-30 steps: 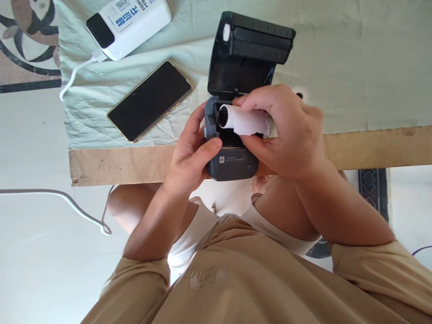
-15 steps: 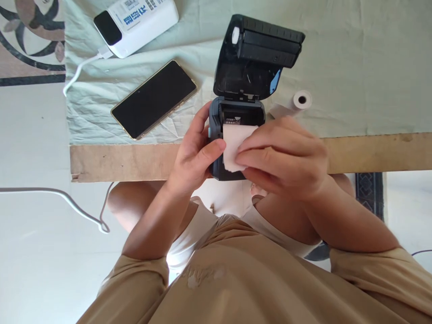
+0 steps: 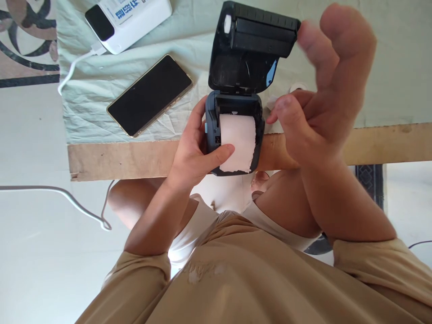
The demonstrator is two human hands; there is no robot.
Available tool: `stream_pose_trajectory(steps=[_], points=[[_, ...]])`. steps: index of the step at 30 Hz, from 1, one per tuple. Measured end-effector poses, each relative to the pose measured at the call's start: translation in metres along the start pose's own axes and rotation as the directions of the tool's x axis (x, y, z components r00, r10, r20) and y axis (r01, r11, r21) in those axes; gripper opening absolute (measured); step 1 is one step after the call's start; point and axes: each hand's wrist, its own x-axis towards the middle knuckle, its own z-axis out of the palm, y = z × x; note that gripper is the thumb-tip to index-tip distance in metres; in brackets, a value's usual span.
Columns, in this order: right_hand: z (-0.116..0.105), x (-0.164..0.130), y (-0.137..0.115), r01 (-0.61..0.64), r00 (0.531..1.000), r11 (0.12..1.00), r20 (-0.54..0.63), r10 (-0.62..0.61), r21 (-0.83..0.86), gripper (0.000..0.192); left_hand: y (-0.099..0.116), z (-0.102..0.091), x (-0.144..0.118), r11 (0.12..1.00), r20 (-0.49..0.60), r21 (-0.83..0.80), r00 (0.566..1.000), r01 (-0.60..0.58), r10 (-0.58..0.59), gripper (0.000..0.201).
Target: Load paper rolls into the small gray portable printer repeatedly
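A small black thermal printer point(image 3: 209, 148) lies at the table's front edge with its lid point(image 3: 249, 58) raised. White paper point(image 3: 240, 130) from a roll lies in its compartment, the torn end towards me. My left hand point(image 3: 195, 153) grips the printer's left side, its thumb resting on the paper. My right hand point(image 3: 327, 99) is raised to the right of the printer, fingers apart and slightly blurred, holding nothing. One of its fingertips is at the right corner of the lid; whether it touches cannot be made out. A second paper roll point(image 3: 299, 86) is mostly hidden behind this hand.
Left of the printer, a black-screened phone point(image 3: 150, 96) lies on the green cloth point(image 3: 84, 108). Behind it is a white power bank point(image 3: 141, 27) with a white cable point(image 3: 76, 65) plugged in. A bare wooden strip point(image 3: 118, 161) forms the table's front edge.
My right hand has let go of the paper and moved up and right to beside the lid. The paper now lies in the printer, with my left thumb on it.
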Motion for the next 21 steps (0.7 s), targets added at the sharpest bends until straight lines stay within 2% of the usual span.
stream_pose_trajectory(steps=[4,6,8,10,13,15,18,21], points=[[0.004,0.003,0.007,0.051,0.999,0.998,-0.015,-0.051,0.033,0.035,-0.003,-0.002,0.001,0.999,0.004,0.040,1.000,-0.024,0.024,0.088],[0.006,0.004,0.014,0.134,0.991,0.990,-0.016,-0.134,0.048,0.030,-0.004,-0.003,0.000,0.999,0.015,0.040,1.000,-0.015,0.014,0.088],[0.006,0.006,0.023,0.255,0.965,0.966,0.041,-0.257,0.045,0.030,-0.004,-0.002,-0.001,0.999,0.020,0.034,1.000,-0.006,0.006,0.090],[0.003,0.006,0.029,0.324,0.932,0.946,0.162,-0.323,0.024,0.038,-0.004,-0.001,-0.001,1.000,0.010,0.031,1.000,0.001,-0.001,0.093],[-0.002,0.005,0.034,0.290,0.911,0.957,0.309,-0.272,-0.012,0.052,-0.003,0.000,0.000,0.999,0.000,0.032,1.000,0.013,-0.013,0.097],[-0.004,0.003,0.032,0.221,0.913,0.974,0.360,-0.191,-0.046,0.052,-0.001,0.001,-0.001,1.000,0.000,0.013,1.000,0.018,-0.018,0.097],[-0.001,0.001,0.027,0.159,0.910,0.987,0.390,-0.144,-0.008,0.050,0.002,0.001,-0.003,0.999,-0.017,-0.036,0.999,0.038,-0.039,0.094],[0.006,-0.001,0.027,0.160,0.907,0.984,0.380,-0.180,0.082,0.058,0.005,0.000,-0.005,0.997,0.001,-0.067,0.999,0.036,-0.036,0.092]])
